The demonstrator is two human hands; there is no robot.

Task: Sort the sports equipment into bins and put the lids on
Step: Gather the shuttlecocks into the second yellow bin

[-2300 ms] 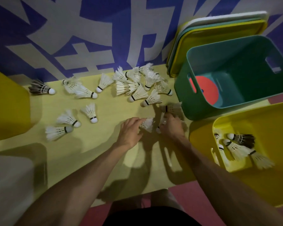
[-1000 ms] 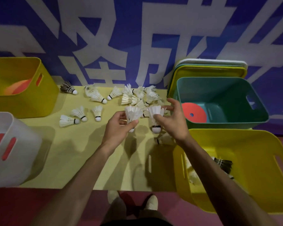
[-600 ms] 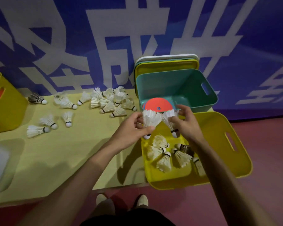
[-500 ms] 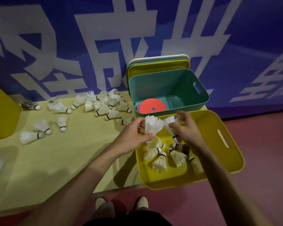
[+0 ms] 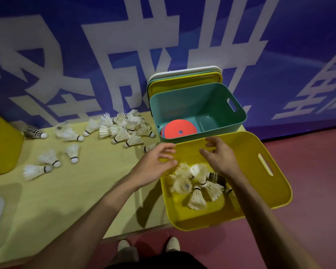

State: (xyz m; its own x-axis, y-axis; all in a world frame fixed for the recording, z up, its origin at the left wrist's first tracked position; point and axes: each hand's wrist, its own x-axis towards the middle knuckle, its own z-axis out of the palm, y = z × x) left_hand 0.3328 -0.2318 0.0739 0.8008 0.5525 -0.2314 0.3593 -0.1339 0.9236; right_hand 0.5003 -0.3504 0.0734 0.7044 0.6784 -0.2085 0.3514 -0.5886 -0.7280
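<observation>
Over yellow bin (image 5: 279,183), left hand (image 5: 155,166) and right hand (image 5: 219,158): fingers (image 5: 168,151) spread, gripping nothing; shuttlecocks (image 5: 196,185) heaped below. Risk: crushing feathers if grabbing clumps hastily, or sweeping strays off with a forearm. Leftward on worktop (image 5: 85,191), loose shuttlecocks (image 5: 122,131) waiting. Beyond, teal bin (image 5: 239,115) with disc (image 5: 179,131), blocking lids (image 5: 184,79).

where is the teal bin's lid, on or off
Off. The teal bin is open-topped, its inside visible; the lids stand stacked behind it.

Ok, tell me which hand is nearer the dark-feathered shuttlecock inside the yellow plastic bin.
Right. The right hand hovers just beyond the dark-feathered shuttlecock, its wrist almost over it; the left hand is at the yellow plastic bin's left wall, across the white shuttlecocks.
</observation>
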